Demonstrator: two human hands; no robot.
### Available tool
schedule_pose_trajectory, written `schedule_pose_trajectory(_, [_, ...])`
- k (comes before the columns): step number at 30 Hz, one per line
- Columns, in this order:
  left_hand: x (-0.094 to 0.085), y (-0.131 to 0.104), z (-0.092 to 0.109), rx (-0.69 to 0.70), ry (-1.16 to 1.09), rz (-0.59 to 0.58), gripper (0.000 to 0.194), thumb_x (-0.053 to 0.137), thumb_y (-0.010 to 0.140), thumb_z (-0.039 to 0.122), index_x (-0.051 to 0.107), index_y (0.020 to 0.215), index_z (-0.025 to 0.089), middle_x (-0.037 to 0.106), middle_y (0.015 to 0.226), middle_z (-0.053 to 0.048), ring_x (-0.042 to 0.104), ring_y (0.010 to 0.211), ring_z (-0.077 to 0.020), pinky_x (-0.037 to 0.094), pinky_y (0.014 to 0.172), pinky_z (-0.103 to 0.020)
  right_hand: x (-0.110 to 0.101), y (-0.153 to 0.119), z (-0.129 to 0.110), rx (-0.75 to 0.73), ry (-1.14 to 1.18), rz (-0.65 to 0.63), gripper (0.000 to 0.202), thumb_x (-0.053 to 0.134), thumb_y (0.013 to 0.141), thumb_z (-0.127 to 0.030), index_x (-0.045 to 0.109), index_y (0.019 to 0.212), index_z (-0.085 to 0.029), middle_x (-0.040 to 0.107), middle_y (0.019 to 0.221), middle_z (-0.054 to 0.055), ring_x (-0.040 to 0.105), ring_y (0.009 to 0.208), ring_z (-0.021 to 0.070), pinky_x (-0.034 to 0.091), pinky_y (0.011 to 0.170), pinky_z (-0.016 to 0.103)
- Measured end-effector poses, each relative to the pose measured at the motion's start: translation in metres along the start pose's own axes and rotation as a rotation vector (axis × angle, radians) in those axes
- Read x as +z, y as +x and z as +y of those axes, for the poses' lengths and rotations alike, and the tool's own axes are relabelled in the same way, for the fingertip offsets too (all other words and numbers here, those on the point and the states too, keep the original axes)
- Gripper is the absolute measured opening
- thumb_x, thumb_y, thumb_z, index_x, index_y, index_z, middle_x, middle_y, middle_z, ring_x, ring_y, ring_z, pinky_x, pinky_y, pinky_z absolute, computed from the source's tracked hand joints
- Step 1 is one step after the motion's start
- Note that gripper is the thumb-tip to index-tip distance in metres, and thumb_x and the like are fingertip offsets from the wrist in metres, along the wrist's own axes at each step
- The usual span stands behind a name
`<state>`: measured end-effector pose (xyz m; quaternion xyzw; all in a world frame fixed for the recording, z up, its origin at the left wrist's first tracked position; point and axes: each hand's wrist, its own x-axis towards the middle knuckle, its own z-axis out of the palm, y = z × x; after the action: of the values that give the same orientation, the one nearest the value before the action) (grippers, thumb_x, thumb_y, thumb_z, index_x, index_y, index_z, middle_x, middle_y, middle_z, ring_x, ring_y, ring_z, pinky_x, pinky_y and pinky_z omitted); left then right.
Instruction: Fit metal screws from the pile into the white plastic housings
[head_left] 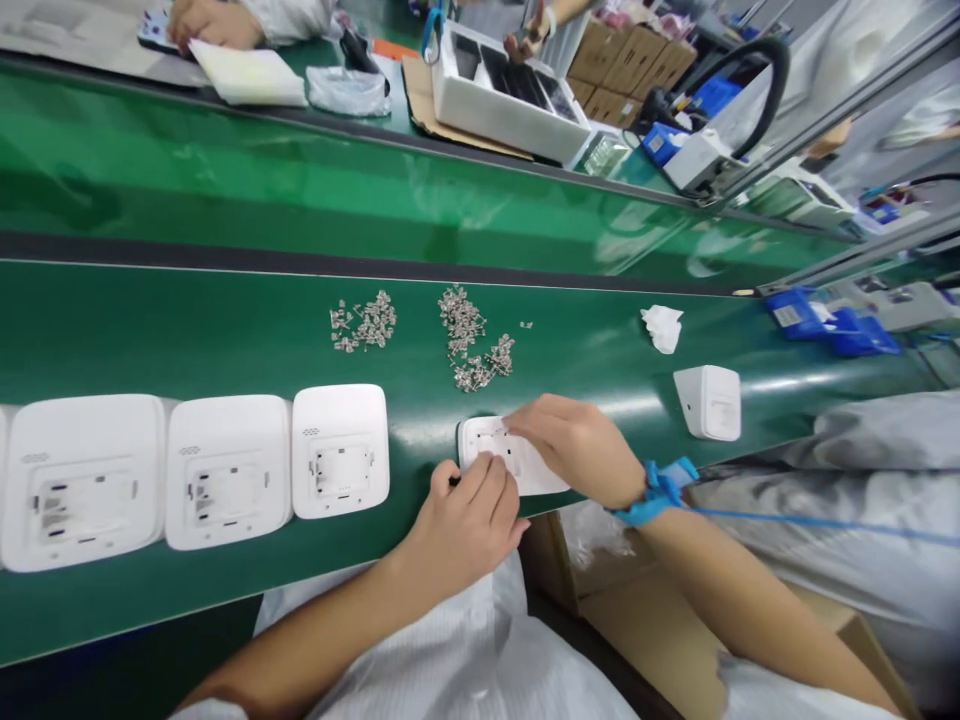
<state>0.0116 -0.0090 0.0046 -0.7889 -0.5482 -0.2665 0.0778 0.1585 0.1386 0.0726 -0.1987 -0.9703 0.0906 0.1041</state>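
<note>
A white plastic housing (541,478) lies on the green work table in front of me, its recessed compartment facing up. My left hand (469,512) is at its near left edge, fingers curled and closed on the housing. A small dark spot shows between thumb and forefinger; I cannot make it out. My right hand (581,450), with a blue wrist strap (660,492), reaches over the housing from the right. Its fingers are pressed together at the compartment, and any small part in them is hidden. Beyond the hands lie loose piles of small metal contact pieces (461,320) (367,322).
Several similar white housings (341,450) stand in a row at left, metal pieces in some compartments. Another white unit (709,402) and crumpled white tissue (663,328) are at right. Across the green divider (300,180), another person's hand (214,22) rests near a white box (510,95).
</note>
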Motion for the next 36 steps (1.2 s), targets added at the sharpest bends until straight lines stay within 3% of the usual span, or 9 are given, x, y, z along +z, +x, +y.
schedule_pose_trajectory(5, [-0.002, -0.002, 0.0, 0.026, 0.041, -0.03, 0.036, 0.051, 0.1, 0.035, 0.065, 0.118, 0.007, 0.062, 0.127, -0.017, 0.052, 0.123, -0.0286, 0.038, 0.082, -0.043, 0.016, -0.001, -0.018, -0.034, -0.145, 0.058, 0.025, 0.047, 0.099, -0.009, 0.07, 0.093, -0.015, 0.067, 0.089, 0.01, 0.055, 0.08, 0.0214, 0.05, 0.071, 0.033])
schedule_pose_trajectory(17, [-0.001, -0.004, 0.001, 0.047, 0.078, -0.046, 0.035, 0.051, 0.1, 0.031, 0.063, 0.123, 0.007, 0.062, 0.126, -0.016, 0.051, 0.124, -0.029, 0.04, 0.084, -0.042, 0.023, -0.001, -0.013, -0.079, -0.093, 0.046, 0.024, 0.049, 0.1, -0.01, 0.071, 0.092, -0.018, 0.063, 0.087, 0.008, 0.05, 0.078, 0.0197, 0.046, 0.07, 0.033])
schedule_pose_trajectory(21, [0.0, -0.004, 0.001, 0.035, 0.07, -0.038, 0.032, 0.051, 0.099, 0.029, 0.064, 0.12, 0.008, 0.063, 0.124, -0.016, 0.052, 0.122, -0.0285, 0.039, 0.083, -0.042, 0.02, -0.002, -0.014, -0.102, -0.079, 0.013, 0.023, 0.049, 0.1, -0.012, 0.071, 0.096, -0.016, 0.064, 0.09, 0.01, 0.051, 0.08, 0.0205, 0.048, 0.07, 0.034])
schedule_pose_trajectory(28, [0.002, -0.004, 0.002, 0.023, 0.027, -0.029, 0.028, 0.054, 0.098, 0.028, 0.065, 0.116, 0.009, 0.065, 0.118, -0.015, 0.055, 0.118, -0.0288, 0.038, 0.083, -0.042, 0.029, -0.006, -0.018, 0.061, 0.042, 0.152, 0.018, 0.052, 0.096, -0.009, 0.067, 0.102, -0.019, 0.068, 0.093, 0.008, 0.058, 0.085, 0.0214, 0.052, 0.074, 0.036])
schedule_pose_trajectory(32, [0.0, -0.002, 0.001, -0.01, -0.019, -0.029, 0.028, 0.053, 0.098, 0.028, 0.065, 0.116, 0.009, 0.065, 0.119, -0.014, 0.055, 0.118, -0.0284, 0.037, 0.081, -0.042, 0.03, -0.01, -0.02, 0.013, 0.018, 0.177, 0.018, 0.054, 0.096, -0.008, 0.065, 0.104, -0.019, 0.07, 0.093, 0.008, 0.06, 0.084, 0.0218, 0.053, 0.075, 0.037])
schedule_pose_trajectory(36, [-0.002, 0.0, 0.0, -0.044, -0.08, -0.023, 0.028, 0.055, 0.096, 0.032, 0.066, 0.112, 0.011, 0.065, 0.121, -0.014, 0.047, 0.132, -0.0336, 0.036, 0.085, -0.043, 0.033, -0.016, -0.02, -0.008, 0.018, 0.224, 0.019, 0.058, 0.094, -0.008, 0.067, 0.105, -0.021, 0.073, 0.092, 0.006, 0.064, 0.086, 0.0215, 0.054, 0.077, 0.037])
